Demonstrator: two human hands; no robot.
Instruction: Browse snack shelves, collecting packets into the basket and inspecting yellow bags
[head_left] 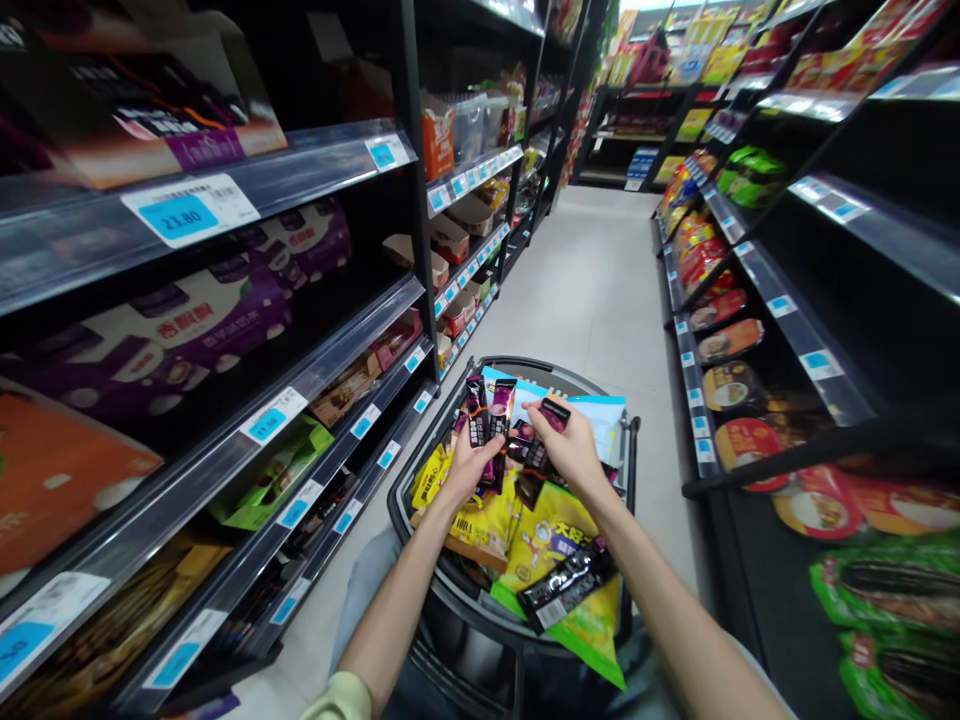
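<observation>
My left hand (472, 465) is closed around a few slim dark purple sachets (502, 402), held upright over a black shopping basket (396, 505). To its right, my right hand (574, 445) grips another dark sachet (537, 457), its fingertips at the top end. Beneath both hands the basket holds several packaged snacks. A yellow-and-green bag (544, 530) lies at the front with a black packet (566, 585) across it. Yellow packs (487, 520) fill the left side, and a light blue package (606, 412) sits at the back. Parts of the contents are hidden by my hands.
Store shelves (337, 330) with price tags run close along the left, bearing purple multipacks (187, 325) and boxes. Shelves (795, 310) on the right hold bagged and bowl-shaped packaged foods. A pale aisle floor (574, 265) stretches ahead to a stocked end shelf (637, 130).
</observation>
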